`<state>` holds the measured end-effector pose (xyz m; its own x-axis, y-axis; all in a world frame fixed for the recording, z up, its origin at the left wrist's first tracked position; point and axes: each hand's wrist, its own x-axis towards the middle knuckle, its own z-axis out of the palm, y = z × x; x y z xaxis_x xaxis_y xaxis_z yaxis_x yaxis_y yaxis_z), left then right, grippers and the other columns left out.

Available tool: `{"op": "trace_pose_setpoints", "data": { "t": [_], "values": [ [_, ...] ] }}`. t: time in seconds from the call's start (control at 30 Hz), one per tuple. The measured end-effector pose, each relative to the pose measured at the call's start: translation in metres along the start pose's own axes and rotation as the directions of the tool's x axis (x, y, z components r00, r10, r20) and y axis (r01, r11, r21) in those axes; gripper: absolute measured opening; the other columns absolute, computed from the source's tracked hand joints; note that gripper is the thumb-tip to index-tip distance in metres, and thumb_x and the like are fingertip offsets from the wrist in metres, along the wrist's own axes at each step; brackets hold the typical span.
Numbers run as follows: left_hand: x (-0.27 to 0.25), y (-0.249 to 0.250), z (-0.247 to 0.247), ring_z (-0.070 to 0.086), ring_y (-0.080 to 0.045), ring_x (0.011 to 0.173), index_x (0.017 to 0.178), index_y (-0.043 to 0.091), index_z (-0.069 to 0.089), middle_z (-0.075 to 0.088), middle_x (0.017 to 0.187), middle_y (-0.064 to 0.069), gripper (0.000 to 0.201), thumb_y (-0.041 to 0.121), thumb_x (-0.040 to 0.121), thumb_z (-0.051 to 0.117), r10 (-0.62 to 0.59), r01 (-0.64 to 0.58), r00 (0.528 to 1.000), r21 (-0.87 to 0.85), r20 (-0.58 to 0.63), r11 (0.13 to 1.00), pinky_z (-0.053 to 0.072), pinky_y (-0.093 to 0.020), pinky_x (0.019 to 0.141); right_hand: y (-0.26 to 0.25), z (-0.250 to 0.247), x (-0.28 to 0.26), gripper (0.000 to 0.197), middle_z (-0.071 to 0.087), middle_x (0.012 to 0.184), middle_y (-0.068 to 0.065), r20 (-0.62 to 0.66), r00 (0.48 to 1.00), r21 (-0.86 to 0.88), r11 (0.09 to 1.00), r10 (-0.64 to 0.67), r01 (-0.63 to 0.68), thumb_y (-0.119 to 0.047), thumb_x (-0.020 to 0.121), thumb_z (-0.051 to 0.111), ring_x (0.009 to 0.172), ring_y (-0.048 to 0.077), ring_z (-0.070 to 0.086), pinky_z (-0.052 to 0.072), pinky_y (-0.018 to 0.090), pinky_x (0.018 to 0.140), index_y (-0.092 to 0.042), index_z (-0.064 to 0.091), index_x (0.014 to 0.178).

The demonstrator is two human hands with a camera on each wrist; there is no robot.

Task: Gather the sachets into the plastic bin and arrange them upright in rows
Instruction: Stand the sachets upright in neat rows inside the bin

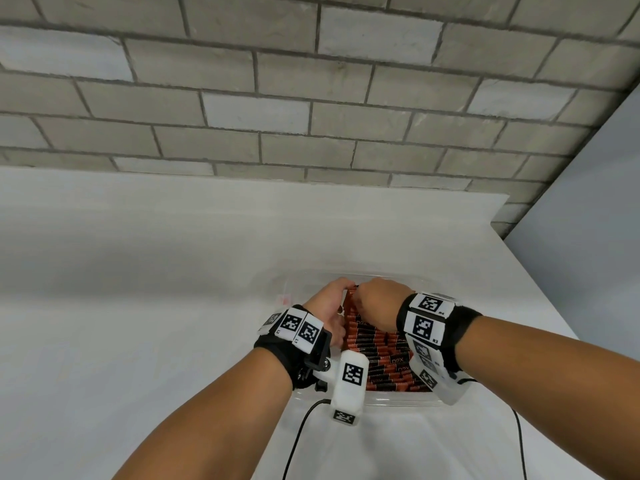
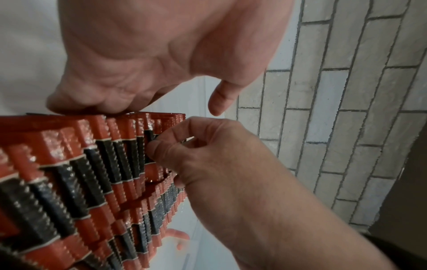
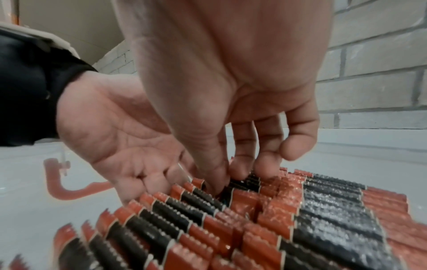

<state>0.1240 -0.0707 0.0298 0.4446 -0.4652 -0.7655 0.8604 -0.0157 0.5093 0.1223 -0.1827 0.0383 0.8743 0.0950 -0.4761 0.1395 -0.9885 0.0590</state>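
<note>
Head view: both my hands are down in the clear plastic bin (image 1: 398, 400) on the white counter (image 1: 138, 306), near its right edge, with a grey brick wall (image 1: 311, 98) behind. The bin is packed with red-and-black sachets (image 1: 377, 355) standing on edge in rows. My left hand (image 1: 329, 306) sits at the left side of the far rows, and my right hand (image 1: 377, 299) is over the far end, knuckles up. Marker bands wrap both wrists, and black cables (image 1: 298, 441) trail toward me.

Left wrist view: left hand (image 2: 143, 54) has fingers laid flat against the outer face of the sachets (image 2: 69, 173) at the row's end, thumb free in the air, so the grip is released, just pressing. Right hand (image 2: 208, 155) has fingers curled in tight at the tops of the sachets, pinching one edge.

Right wrist view: right hand (image 3: 231, 82) has thumb and fingertips (image 3: 240, 169) dug between the sachets (image 3: 254, 210), grasping a sachet near the far end of the left row. Left hand (image 3: 120, 131) lies palm open beside that row, touching its side. Rows stand upright, serrated tops up.
</note>
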Motion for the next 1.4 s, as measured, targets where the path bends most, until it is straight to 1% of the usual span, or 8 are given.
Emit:
{"op": "trace_pose_setpoints", "data": {
  "t": [0.2,0.3,0.43,0.73,1.03,1.13,1.23,1.4],
  "values": [
    [0.006,0.0,0.0,0.056,-0.032,0.083,0.084,0.003,0.048,0.055,0.089,-0.018,0.036,0.037,0.094,0.045,-0.02,0.02,1.0,0.015,-0.013,1.0,0.046,-0.043,0.072,0.007,-0.002,-0.01,0.018,0.065,0.089,0.006,-0.021,1.0,0.134,0.991,-0.004,0.007,-0.015,0.093,0.051,0.077,0.02,0.058,0.045,0.027,0.064,-0.008,0.066,0.1],
    [0.011,0.001,-0.004,0.056,-0.034,0.099,0.123,-0.002,0.041,0.053,0.113,-0.023,0.053,0.041,0.094,0.047,0.005,-0.003,0.999,0.027,-0.049,1.0,0.045,-0.04,0.069,0.021,-0.006,-0.023,0.019,0.063,0.103,0.004,-0.167,0.984,0.35,0.937,0.07,-0.008,-0.026,0.093,0.055,0.085,0.017,0.057,0.045,0.026,0.073,-0.014,0.061,0.107],
    [0.019,0.003,-0.008,0.022,-0.036,0.142,0.152,0.005,0.01,0.013,0.156,-0.024,0.082,0.047,0.092,0.047,0.043,-0.042,0.996,0.021,-0.084,0.999,0.023,-0.047,0.114,0.047,-0.002,-0.047,0.035,0.055,0.11,0.002,-0.231,0.898,0.709,0.697,0.375,-0.109,-0.033,0.093,0.055,0.092,0.015,0.054,0.041,0.024,0.075,-0.015,0.05,0.123],
    [0.019,0.006,0.0,0.031,-0.034,0.138,0.152,0.005,0.011,0.017,0.155,-0.023,0.079,0.047,0.094,0.045,0.094,-0.096,0.987,-0.008,-0.128,0.995,0.027,-0.046,0.113,0.059,0.026,-0.056,0.072,0.04,0.146,0.009,0.124,0.867,0.944,0.212,0.483,-0.253,-0.054,0.091,0.049,0.132,0.026,0.04,0.034,0.036,0.104,-0.005,0.035,0.143],
    [0.015,0.003,0.013,0.047,-0.038,0.122,0.127,-0.002,0.042,0.046,0.132,-0.024,0.051,0.04,0.099,0.041,0.087,-0.091,0.991,-0.033,-0.107,0.995,0.039,-0.045,0.086,0.055,0.04,-0.042,0.061,0.067,0.116,0.007,0.323,0.887,0.946,-0.104,0.33,-0.305,-0.058,0.092,0.045,0.11,0.02,0.058,0.04,0.033,0.097,-0.008,0.056,0.124],
    [0.016,0.0,0.015,0.058,-0.029,0.099,0.086,0.008,0.052,0.059,0.1,-0.015,0.037,0.04,0.1,0.039,0.09,-0.09,0.993,-0.002,-0.071,0.996,0.046,-0.036,0.079,0.051,0.039,-0.043,0.055,0.069,0.108,0.007,0.329,0.891,0.944,-0.109,0.313,-0.31,-0.056,0.093,0.045,0.104,0.021,0.062,0.045,0.035,0.094,-0.009,0.06,0.117],
    [0.017,-0.002,0.018,0.057,-0.022,0.079,0.081,0.012,0.056,0.06,0.086,-0.009,0.035,0.038,0.099,0.041,0.125,-0.124,0.991,0.037,-0.038,0.992,0.047,-0.029,0.073,0.049,0.038,-0.045,0.051,0.07,0.105,0.007,0.325,0.895,0.946,-0.112,0.305,-0.305,-0.053,0.094,0.045,0.099,0.019,0.063,0.047,0.03,0.078,-0.009,0.061,0.114],
    [0.012,-0.001,0.019,0.056,-0.02,0.075,0.081,0.014,0.056,0.059,0.082,-0.008,0.034,0.038,0.099,0.041,0.131,-0.128,0.991,0.08,-0.029,0.989,0.047,-0.028,0.068,0.051,0.037,-0.046,0.052,0.071,0.106,0.005,0.329,0.9,0.944,-0.09,0.287,-0.316,-0.055,0.093,0.046,0.102,0.019,0.063,0.045,0.034,0.096,-0.01,0.062,0.114]
  ]
}}
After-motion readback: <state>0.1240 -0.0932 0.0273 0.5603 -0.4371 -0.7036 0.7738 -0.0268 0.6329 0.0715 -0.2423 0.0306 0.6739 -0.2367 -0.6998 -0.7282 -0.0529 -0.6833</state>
